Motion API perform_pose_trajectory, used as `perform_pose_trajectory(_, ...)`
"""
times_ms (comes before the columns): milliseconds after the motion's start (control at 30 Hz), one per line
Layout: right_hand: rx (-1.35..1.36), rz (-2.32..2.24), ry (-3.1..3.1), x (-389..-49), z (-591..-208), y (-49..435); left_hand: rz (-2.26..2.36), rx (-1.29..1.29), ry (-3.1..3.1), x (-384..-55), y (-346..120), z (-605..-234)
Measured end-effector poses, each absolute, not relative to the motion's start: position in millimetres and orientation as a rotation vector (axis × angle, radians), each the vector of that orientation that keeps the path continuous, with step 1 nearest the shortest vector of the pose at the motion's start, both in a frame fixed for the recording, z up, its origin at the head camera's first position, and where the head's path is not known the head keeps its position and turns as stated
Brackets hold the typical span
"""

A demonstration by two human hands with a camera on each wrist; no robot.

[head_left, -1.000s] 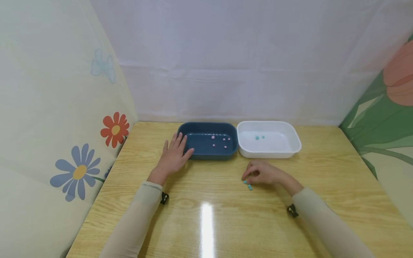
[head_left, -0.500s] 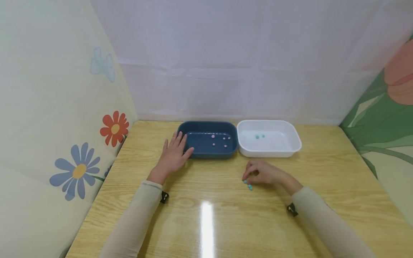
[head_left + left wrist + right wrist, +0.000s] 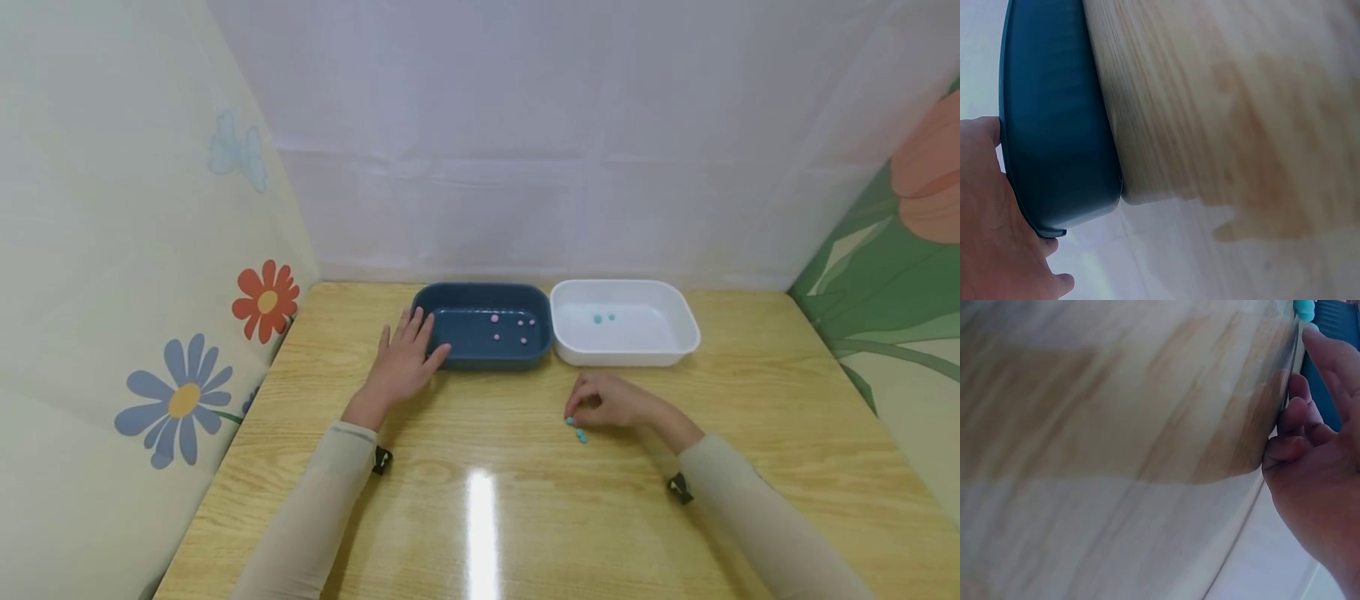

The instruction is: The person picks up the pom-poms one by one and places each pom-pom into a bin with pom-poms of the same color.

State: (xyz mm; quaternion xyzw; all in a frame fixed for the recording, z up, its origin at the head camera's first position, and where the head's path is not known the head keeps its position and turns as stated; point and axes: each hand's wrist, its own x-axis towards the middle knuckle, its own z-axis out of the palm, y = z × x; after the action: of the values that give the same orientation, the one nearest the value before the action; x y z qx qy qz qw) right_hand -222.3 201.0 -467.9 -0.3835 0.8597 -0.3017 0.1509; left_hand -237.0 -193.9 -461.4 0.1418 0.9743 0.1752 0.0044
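Observation:
My left hand [image 3: 400,367] rests over the left end of a dark blue tray [image 3: 491,362], fingers straight and spread across its rim. In the left wrist view the tray [image 3: 1060,112] stands on the wood, my left hand [image 3: 1000,219] at its edge. My right hand [image 3: 611,402], fingers bent, pinches a small turquoise ball [image 3: 569,421] at the tabletop with thumb and index finger. Just below lie further turquoise balls [image 3: 581,435]. In the right wrist view a turquoise ball [image 3: 1304,309] shows past the fingertips of my right hand [image 3: 1316,456].
Right of the blue tray stands a white tray [image 3: 626,358] holding two turquoise balls [image 3: 597,319]. Several pink balls [image 3: 495,318] lie in the blue one. Both trays stand at the back of the wooden table [image 3: 420,517], before a pale cloth [image 3: 480,167].
Almost nothing differs. My right fingertips have shifted very slightly at the turquoise ball; my left hand and both trays stay where they were.

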Motion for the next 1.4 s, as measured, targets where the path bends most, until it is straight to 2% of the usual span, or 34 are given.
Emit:
perform_pose_trajectory(333,-0.941,-0.961,2.469,-219.1,-454.4,206.5,0.53,0.433,3.055,-237.2,-193.1,-460.8)
perform_pose_trajectory(1033,-1.01,-1.012,2.655,-232.8,-417.6,221.3,0.536,0.425,3.038,-234.6,-192.7,-457.5)
perform_pose_trajectory(1400,-0.859,-1.028,2.738,-243.8,-401.0,236.3,0.523,0.427,3.039,-234.5,-192.1,-457.3)
